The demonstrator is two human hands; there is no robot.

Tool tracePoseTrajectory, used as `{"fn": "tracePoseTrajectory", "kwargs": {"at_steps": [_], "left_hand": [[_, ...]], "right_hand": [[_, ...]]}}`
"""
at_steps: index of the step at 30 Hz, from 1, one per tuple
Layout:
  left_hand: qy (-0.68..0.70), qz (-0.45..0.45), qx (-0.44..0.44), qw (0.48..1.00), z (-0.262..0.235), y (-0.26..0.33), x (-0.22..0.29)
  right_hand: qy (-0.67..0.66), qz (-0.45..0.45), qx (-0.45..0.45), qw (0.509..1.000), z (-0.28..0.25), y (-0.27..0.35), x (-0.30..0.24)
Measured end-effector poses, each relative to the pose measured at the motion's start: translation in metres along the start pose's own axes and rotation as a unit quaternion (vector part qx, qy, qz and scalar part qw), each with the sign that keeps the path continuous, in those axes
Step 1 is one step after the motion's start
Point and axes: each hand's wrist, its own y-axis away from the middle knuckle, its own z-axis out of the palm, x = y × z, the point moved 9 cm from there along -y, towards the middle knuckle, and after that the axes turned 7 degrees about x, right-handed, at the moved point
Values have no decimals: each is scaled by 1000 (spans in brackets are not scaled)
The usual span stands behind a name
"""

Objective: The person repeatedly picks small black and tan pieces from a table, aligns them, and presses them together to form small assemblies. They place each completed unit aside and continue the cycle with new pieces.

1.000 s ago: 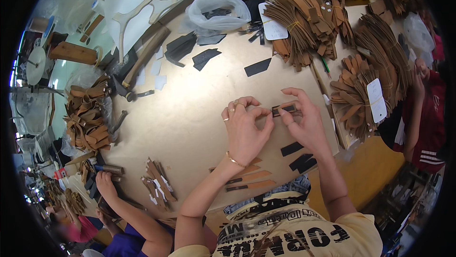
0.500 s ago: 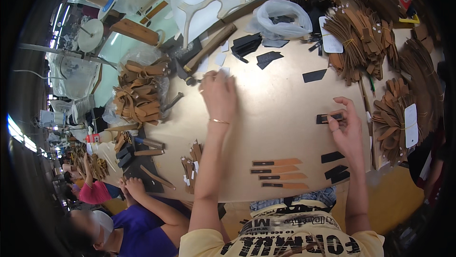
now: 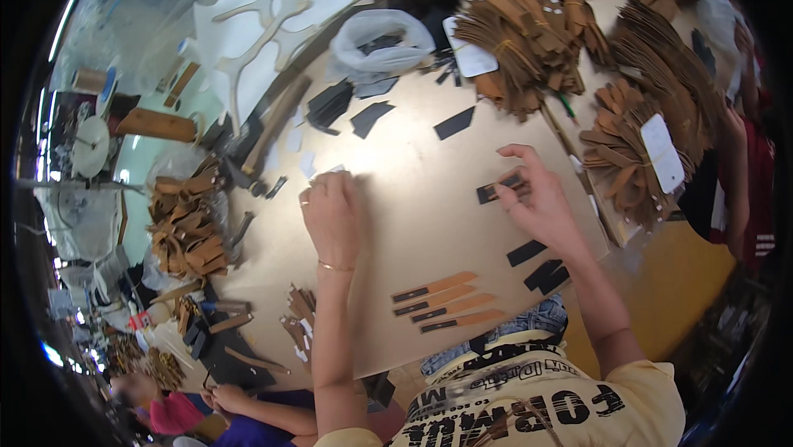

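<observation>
My left hand [image 3: 332, 217] is over the middle of the table, its fingers curled together and pointing down. A small white paper piece [image 3: 335, 172] shows at its fingertips; whether they grip it is hidden. Off to the right, my right hand [image 3: 537, 203] pinches a small dark leather piece with a brown middle [image 3: 486, 194], its index finger raised. Several brown leather strips with black ends [image 3: 450, 299] lie in a row near the front edge. Black leather pieces [image 3: 545, 275] rest below my right hand.
A hammer [image 3: 268, 137] lies at the back left, beside white paper pieces [image 3: 307, 164]. Behind are black leather pieces [image 3: 330, 106] and a plastic bag [image 3: 382, 38]. Bundled brown strips [image 3: 516, 42] fill the back right; more [image 3: 186, 228] are heaped left. Other people's hands [image 3: 223, 399] show at left.
The whole view has shifted and tilted. My left hand has drawn back from the hammer and the paper pieces. My right hand still holds the dark leather piece.
</observation>
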Motion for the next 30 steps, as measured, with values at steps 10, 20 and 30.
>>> {"fn": "tracePoseTrajectory", "kwargs": {"at_steps": [10,20,30], "left_hand": [[141,-62,-64,986,21,-2,-2],[77,-117,-8,990,3,0,-46],[-85,-85,-30,992,12,-15,-19]], "right_hand": [[-6,-1,-2,1000,1,-2,1],[-5,23,-12,1000,2,-2,3],[-19,-17,-3,1000,4,-1,0]]}}
